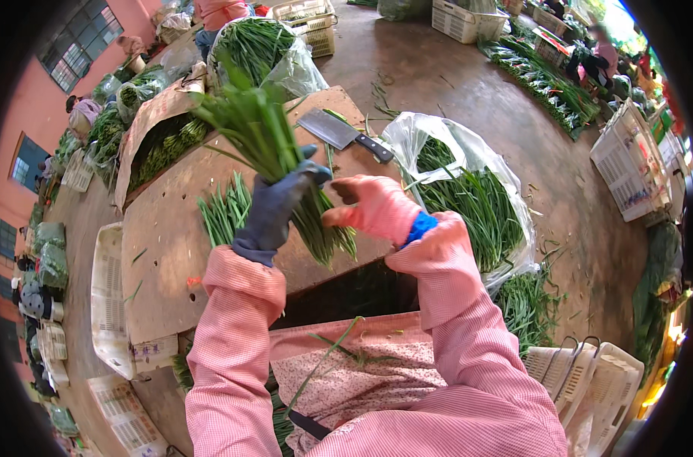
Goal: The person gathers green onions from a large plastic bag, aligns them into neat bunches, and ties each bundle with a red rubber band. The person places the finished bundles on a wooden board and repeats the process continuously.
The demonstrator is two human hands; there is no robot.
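Observation:
My left hand, in a dark glove, grips a bundle of long green leafy stalks, probably garlic chives. The leaf tops fan out up and to the left, and the stalk ends point down to the right. My right hand, in a pink glove with a blue band at the wrist, is beside the lower stalks. Its thumb and fingers are apart, and whether a fingertip touches the stalks is unclear. On the wooden board a smaller pile of cut greens lies partly behind my left hand. A cleaver with a black handle rests near the far edge.
Right of the board stands a clear plastic bag of greens. Another full bag is beyond it. Loose greens lie on the floor at right. White crates flank the board, with more crates at lower right. Several people work farther off.

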